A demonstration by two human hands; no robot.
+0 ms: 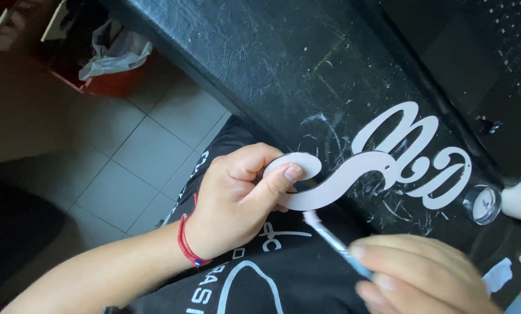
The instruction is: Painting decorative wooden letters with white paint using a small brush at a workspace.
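Your left hand (237, 200) pinches the curled end of a white looping cutout (382, 163), thumb on top; that end hangs off the near edge of the scratched black table (260, 52) while its loops lie flat on the surface. Your right hand (417, 273), blurred, is closed around a thin brush (333, 238) whose white tip sits just below the cutout's lower edge. A small round jar (482, 204) stands beyond the loops, to the right.

Scratched black worktop (260, 52); pale grey floor tiles (126, 163); red bin (112, 81) with white bag, daylight
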